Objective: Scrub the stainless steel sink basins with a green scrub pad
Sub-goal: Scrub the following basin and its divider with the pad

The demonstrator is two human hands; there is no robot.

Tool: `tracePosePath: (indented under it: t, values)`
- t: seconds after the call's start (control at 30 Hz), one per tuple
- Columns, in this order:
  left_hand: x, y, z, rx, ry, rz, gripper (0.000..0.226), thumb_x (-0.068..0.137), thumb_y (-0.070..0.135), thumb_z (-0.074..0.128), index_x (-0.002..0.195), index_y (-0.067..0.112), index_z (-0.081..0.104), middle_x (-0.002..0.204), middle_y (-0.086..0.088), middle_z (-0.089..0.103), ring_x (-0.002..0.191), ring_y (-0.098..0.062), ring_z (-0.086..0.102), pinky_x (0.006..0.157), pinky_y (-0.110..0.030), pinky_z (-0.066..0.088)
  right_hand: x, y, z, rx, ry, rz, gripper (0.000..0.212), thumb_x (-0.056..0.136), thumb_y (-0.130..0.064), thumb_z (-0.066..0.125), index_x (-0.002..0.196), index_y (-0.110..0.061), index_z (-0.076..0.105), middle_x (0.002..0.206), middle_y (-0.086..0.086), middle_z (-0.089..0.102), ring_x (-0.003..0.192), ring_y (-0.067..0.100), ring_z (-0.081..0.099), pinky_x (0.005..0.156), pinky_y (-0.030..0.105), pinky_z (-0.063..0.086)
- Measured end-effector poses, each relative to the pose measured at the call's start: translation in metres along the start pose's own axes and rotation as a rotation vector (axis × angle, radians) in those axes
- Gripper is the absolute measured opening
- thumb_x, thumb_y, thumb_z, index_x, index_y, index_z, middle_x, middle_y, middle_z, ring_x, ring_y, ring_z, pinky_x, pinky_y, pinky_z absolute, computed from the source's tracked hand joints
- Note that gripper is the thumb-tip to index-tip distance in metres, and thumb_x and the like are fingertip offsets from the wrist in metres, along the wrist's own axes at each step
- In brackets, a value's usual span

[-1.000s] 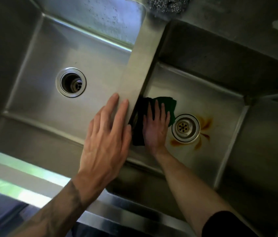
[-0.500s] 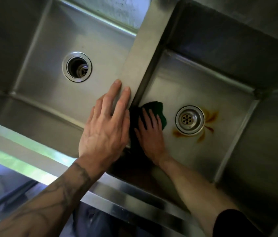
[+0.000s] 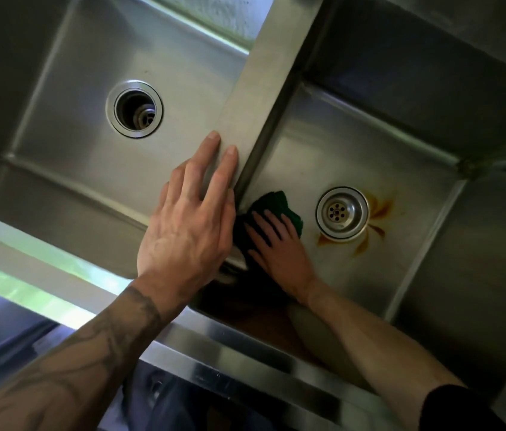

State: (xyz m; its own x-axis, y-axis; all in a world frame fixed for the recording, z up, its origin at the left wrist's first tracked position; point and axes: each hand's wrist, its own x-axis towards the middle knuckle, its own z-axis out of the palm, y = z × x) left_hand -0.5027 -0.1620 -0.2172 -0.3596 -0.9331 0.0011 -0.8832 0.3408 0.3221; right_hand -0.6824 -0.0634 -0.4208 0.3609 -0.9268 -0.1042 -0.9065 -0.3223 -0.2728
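Observation:
A double stainless steel sink fills the view. My right hand (image 3: 279,247) lies flat with straight fingers on the green scrub pad (image 3: 279,203), pressing it onto the floor of the right basin (image 3: 401,275) close to the dividing wall. My left hand (image 3: 192,222) rests open, fingers straight, on top of the divider (image 3: 264,88) between the basins. The left basin (image 3: 68,150) holds nothing but its drain. Part of the pad is hidden under my fingers.
The right basin's strainer drain (image 3: 342,213) sits just right of the pad, ringed by orange rust stains (image 3: 379,225). An open drain hole (image 3: 134,108) is in the left basin. The sink's front rim (image 3: 214,374) runs below my forearms.
My right hand has pulled the pad back toward the near left corner of the right basin, away from the drain. The left hand stays on the divider. The camera has tilted.

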Motion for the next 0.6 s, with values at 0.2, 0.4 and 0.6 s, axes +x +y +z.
tracePosePath:
  t: [0.2,0.4,0.6]
  values:
    - [0.0,0.001,-0.003,0.001,-0.01,-0.013,0.051,0.113,0.023,0.04,0.163,0.01,0.042,0.169,-0.017,0.037,0.135,-0.042,0.053,0.104,-0.057,0.052,-0.008,0.007,0.001,-0.001,0.033,0.132,0.055,0.107,-0.04,0.051,0.156,-0.017,0.043,0.165,0.01,0.037,0.154,0.034,0.029,0.128,0.054,0.017]
    - [0.002,0.004,-0.005,-0.013,0.0,-0.012,0.05,0.113,0.02,0.042,0.162,0.009,0.044,0.168,-0.018,0.039,0.137,-0.042,0.053,0.107,-0.056,0.051,-0.01,0.011,0.003,0.007,-0.012,0.019,0.055,0.109,-0.04,0.047,0.158,-0.019,0.038,0.167,0.011,0.033,0.155,0.035,0.028,0.126,0.057,0.019]
    - [0.001,0.002,-0.003,0.006,0.01,-0.007,0.05,0.114,0.023,0.039,0.162,0.01,0.043,0.168,-0.017,0.039,0.136,-0.04,0.052,0.109,-0.054,0.05,-0.057,0.048,-0.007,-0.066,-0.069,0.002,0.057,0.11,-0.043,0.041,0.162,-0.022,0.028,0.17,0.009,0.024,0.159,0.033,0.017,0.127,0.058,0.016]
